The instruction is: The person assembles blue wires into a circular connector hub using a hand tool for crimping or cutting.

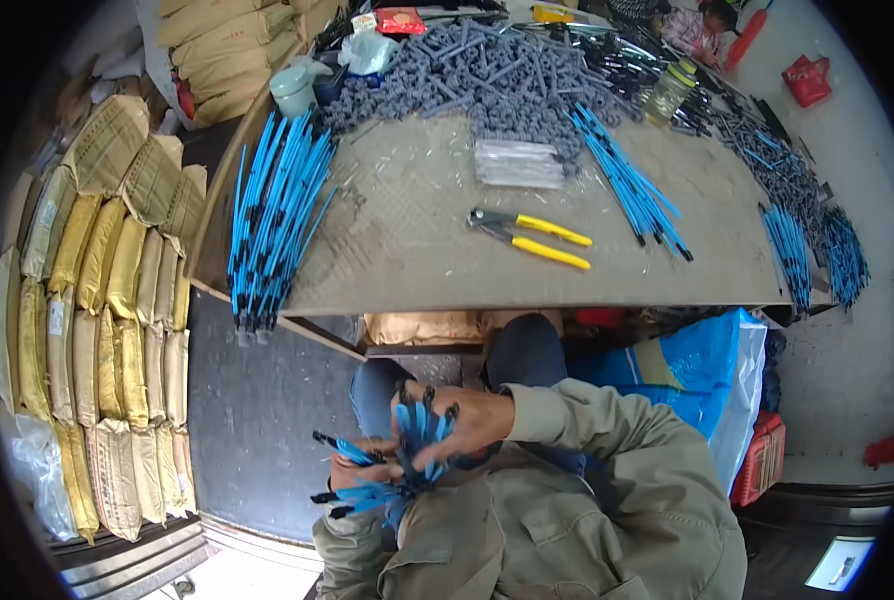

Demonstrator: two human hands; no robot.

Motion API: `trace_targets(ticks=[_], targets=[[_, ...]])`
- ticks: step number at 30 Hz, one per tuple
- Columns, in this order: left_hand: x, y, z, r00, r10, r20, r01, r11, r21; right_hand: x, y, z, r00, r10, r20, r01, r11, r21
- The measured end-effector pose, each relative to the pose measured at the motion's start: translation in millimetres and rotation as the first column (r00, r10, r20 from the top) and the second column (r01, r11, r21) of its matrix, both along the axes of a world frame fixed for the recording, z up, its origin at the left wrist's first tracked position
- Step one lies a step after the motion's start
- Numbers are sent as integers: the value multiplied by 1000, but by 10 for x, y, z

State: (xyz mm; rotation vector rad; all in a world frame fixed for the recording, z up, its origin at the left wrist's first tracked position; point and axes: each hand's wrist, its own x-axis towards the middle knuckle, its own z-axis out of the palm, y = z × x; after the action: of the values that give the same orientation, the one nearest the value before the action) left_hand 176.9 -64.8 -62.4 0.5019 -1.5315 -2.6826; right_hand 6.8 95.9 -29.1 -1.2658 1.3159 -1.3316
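Note:
Above my lap, both hands are closed around thin blue rods with black ends. My right hand (479, 414) comes across from the right and grips an upright bunch of blue rods (419, 424). Lower and to the left, my left hand (350, 472) is wrapped round more blue rods (369, 494) whose black tips point left. The two bunches meet or cross between the hands, and some fingers are hidden there. On the table, yellow-handled pliers (547, 248) lie with their jaws to the left.
The table (397, 230) carries blue rods at its left edge (277, 215) and right of centre (632, 185). Behind are grey plastic parts (467, 70), a clear bag (517, 165), a jar (292, 92) and a bottle (670, 92). Sacks (112, 330) stand left; a person (702, 32) sits far right.

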Motion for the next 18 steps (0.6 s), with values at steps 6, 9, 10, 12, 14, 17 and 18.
trace_targets(ticks=[6, 9, 10, 12, 14, 17, 18], targets=[[-37, -386, -162, 942, -272, -197, 262, 962, -76, -1947, -98, 636, 930, -238, -279, 243, 970, -19], [-177, -486, -296, 850, -360, -384, 324, 933, -156, -3248, -72, 686, 50, -568, -822, 766, 550, -333], [-235, -501, -316, 787, -403, -467, 348, 915, -204, -3525, -12, 714, -8, -557, -830, 817, 476, -327], [-212, -480, -330, 812, -345, -470, 326, 937, -125, -3727, -207, 711, -41, -551, -833, 848, 421, -320], [-172, -441, -292, 847, -254, -467, 308, 950, 42, -3795, -476, 685, -51, -444, -895, 708, 616, -346], [-167, -419, -237, 847, -250, -469, 301, 953, 34, -3865, -715, 512, -169, -295, -940, 594, 731, -337], [-164, -408, -214, 843, -256, -473, 306, 952, 30, -3882, -760, 455, -277, -199, -940, 570, 754, -328]])
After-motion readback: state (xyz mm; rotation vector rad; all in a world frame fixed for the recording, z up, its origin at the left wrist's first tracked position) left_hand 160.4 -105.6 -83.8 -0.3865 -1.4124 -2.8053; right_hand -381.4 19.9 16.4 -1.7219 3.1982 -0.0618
